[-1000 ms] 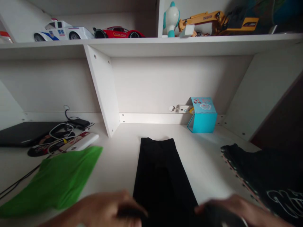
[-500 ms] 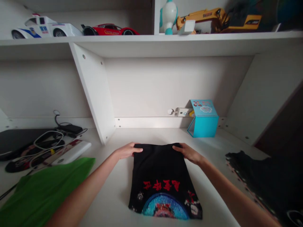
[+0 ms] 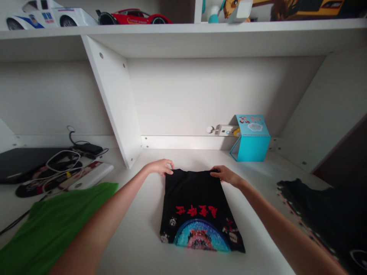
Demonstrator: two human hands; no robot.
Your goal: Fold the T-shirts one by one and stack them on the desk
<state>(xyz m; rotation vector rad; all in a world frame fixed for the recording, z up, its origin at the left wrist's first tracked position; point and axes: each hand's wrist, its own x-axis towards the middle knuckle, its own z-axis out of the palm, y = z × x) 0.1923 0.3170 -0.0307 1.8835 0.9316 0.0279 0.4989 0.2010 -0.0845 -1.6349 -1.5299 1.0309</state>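
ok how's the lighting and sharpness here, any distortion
Head view: the back wall is brightest mid-frame, shadowed toward its right end; head view: the black garment shows little fold detail, its red lettering stands out; head view: left hand and right hand show little motion blur; head view: the white divider leans, probably wide-angle stretch.

- A white desktop [image 3: 137, 225] spreads beneath the fingers [image 3: 169, 172], reaching a low white rail [image 3: 177, 142] beyond them.
- Above the rail, a pale back panel [image 3: 183, 99] catches soft light, dimming rightward of the fingers.
- A white divider [image 3: 111, 103] stands left of the fingers.
- A long white shelf [image 3: 200, 42] crosses high above.
- Far right of the fingers, a dark surface [image 3: 344, 156], perhaps a wall, is hard to read.
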